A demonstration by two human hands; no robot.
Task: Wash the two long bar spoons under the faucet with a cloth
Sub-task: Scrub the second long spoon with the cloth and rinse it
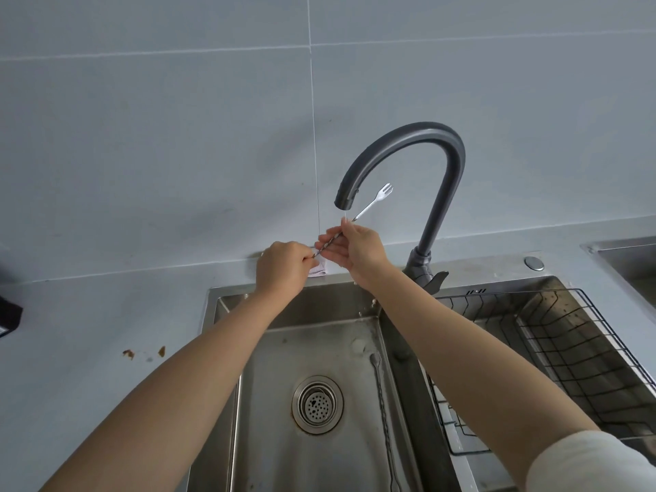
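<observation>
Mid-frame, the left hand [282, 268] pinched the cloth [318, 270] around one bar spoon [369, 207]; the right hand [358, 252] steadied its stem under the faucet [404, 165] for rinsing.

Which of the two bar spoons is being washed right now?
The bar spoon with its forked end up beside the faucet, held in the left hand and right hand. The other spoon lies in the sink.
</observation>
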